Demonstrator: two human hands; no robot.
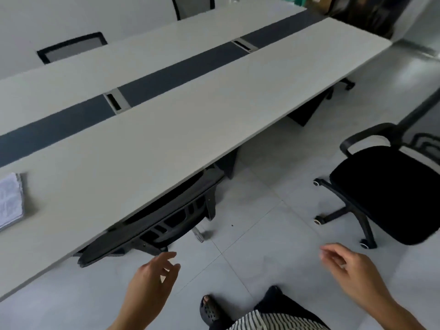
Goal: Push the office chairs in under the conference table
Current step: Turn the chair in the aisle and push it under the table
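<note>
While one chair already sits tucked under the near edge of the counter, its mesh back pressed close beneath the top, another chair stands out on the floor, well apart from that edge and off to the right. Both hands hang free over the floor: the left hand is loose with fingers spread, just beside the tucked chair's back but not touching it, and the right hand is likewise released, grasping nothing, reaching toward the stray chair without contact. Across the far edge, two more chair backs rise against the counter and look pushed in, though their seats are hidden. Near the far right corner a wheeled base shows under the counter, so that chair also seems in place. A booklet lies at the near left end of the counter. By my reckoning most of the job is done; the chair on the right is the one left to roll in.
</note>
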